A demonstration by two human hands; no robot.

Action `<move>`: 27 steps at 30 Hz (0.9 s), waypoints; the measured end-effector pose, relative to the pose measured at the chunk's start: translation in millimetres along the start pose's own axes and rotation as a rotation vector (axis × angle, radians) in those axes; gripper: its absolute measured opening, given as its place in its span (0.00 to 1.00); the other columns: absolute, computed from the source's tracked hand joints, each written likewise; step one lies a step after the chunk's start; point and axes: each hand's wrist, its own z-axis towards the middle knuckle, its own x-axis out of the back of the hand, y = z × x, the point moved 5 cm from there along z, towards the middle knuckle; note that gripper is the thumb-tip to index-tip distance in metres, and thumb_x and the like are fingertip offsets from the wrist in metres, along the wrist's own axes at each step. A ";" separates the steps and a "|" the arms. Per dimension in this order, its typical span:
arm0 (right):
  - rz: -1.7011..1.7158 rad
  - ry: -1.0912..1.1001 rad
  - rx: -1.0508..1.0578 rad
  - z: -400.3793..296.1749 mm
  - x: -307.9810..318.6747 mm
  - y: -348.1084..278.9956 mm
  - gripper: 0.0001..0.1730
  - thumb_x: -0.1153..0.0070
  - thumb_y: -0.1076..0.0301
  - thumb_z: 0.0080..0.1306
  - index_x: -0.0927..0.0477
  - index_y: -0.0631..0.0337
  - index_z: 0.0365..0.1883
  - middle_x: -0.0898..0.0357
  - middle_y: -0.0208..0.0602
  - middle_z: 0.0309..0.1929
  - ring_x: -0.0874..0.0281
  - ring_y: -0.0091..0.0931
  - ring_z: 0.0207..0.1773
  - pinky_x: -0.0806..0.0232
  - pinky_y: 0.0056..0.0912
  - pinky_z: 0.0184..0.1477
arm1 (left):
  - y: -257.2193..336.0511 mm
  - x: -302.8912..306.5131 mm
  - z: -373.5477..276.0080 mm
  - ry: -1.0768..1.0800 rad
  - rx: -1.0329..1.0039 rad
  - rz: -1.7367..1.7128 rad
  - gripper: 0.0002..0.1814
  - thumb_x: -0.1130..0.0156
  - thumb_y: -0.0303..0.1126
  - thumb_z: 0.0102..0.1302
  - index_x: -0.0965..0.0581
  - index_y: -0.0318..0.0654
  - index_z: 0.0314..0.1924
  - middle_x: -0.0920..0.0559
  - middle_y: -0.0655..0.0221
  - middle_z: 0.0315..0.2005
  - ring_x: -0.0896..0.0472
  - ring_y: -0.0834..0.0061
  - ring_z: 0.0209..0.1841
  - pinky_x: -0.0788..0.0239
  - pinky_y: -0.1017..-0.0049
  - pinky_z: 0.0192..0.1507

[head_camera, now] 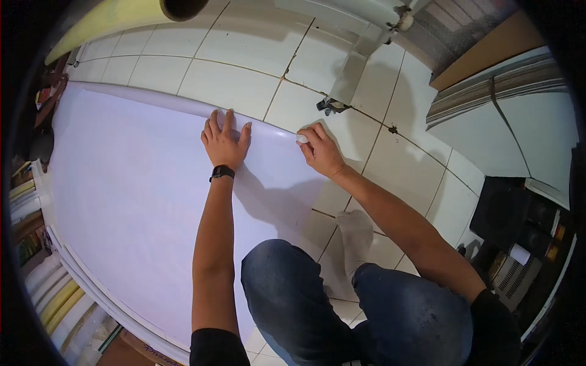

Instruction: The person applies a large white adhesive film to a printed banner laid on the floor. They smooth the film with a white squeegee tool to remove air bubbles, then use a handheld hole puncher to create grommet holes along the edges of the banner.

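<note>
A large pale lilac sheet (137,183) lies over the tiled floor, its far edge curled into a low roll (270,130). My left hand (226,139), with a black watch on the wrist, rests palm down on the sheet, fingers spread, fingertips on the roll. At the roll's right end is my right hand (319,148), its thumb and fingers pinching a small whitish piece (301,138); whether that piece is the roll's end or a separate thing, I cannot tell.
A yellow roll with a hollow core (119,20) is at the upper left. Several rolls (68,297) line the lower left. A white metal leg (350,75) stands on the floor beyond. Stacked sheets (499,96) and a black speaker (499,206) are at the right. My knees are close below.
</note>
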 end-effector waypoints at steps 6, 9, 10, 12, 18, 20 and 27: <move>-0.033 -0.031 -0.018 2.7 1.4 -1.1 0.13 0.40 0.75 0.65 0.23 0.58 0.47 0.27 0.36 0.47 0.21 0.38 0.45 0.26 0.40 0.45 | -5.5 -7.0 -3.7 0.035 0.031 -0.035 0.43 0.38 0.63 0.62 0.28 0.36 0.66 0.29 0.54 0.66 0.42 0.48 0.74 0.58 0.49 0.76; -0.019 -0.064 -0.014 8.0 3.0 -3.1 0.12 0.40 0.75 0.65 0.22 0.57 0.47 0.26 0.36 0.46 0.21 0.38 0.44 0.25 0.40 0.44 | -6.2 -11.5 -4.8 -0.039 0.052 -0.121 0.44 0.36 0.61 0.62 0.29 0.33 0.66 0.29 0.51 0.66 0.41 0.49 0.74 0.56 0.50 0.75; -0.012 -0.081 -0.012 10.6 2.0 -5.2 0.11 0.40 0.75 0.65 0.22 0.57 0.46 0.25 0.36 0.45 0.21 0.38 0.43 0.25 0.40 0.43 | -5.6 -9.1 -4.0 -0.008 0.024 -0.139 0.44 0.34 0.58 0.62 0.29 0.31 0.66 0.29 0.50 0.66 0.38 0.49 0.72 0.50 0.53 0.74; -0.024 -0.162 -0.033 20.4 -3.6 -9.9 0.11 0.40 0.75 0.65 0.21 0.57 0.45 0.24 0.36 0.45 0.21 0.38 0.44 0.26 0.39 0.44 | -6.9 -8.3 -3.0 -0.021 0.048 -0.160 0.44 0.32 0.57 0.61 0.29 0.30 0.66 0.29 0.50 0.65 0.37 0.50 0.72 0.47 0.54 0.73; -0.078 -0.294 0.129 78.4 -34.3 -32.8 0.10 0.38 0.75 0.63 0.20 0.60 0.43 0.22 0.38 0.45 0.23 0.38 0.50 0.28 0.40 0.52 | -10.4 -7.7 -2.1 0.040 0.059 -0.260 0.34 0.31 0.51 0.61 0.25 0.30 0.55 0.25 0.50 0.60 0.33 0.48 0.68 0.42 0.54 0.70; -0.055 -0.307 0.217 101.7 -52.0 -37.3 0.10 0.38 0.74 0.62 0.20 0.63 0.42 0.21 0.40 0.44 0.25 0.40 0.53 0.31 0.42 0.56 | -15.9 -10.6 -2.2 0.053 0.060 -0.324 0.29 0.34 0.46 0.62 0.25 0.29 0.54 0.25 0.49 0.59 0.34 0.46 0.68 0.43 0.54 0.69; -0.077 -0.473 0.320 180.6 -115.0 -58.8 0.12 0.37 0.71 0.62 0.19 0.62 0.45 0.20 0.41 0.46 0.25 0.40 0.54 0.32 0.42 0.58 | -23.1 -10.2 0.9 0.080 0.095 -0.432 0.18 0.43 0.31 0.65 0.23 0.31 0.52 0.24 0.48 0.57 0.31 0.45 0.65 0.39 0.53 0.67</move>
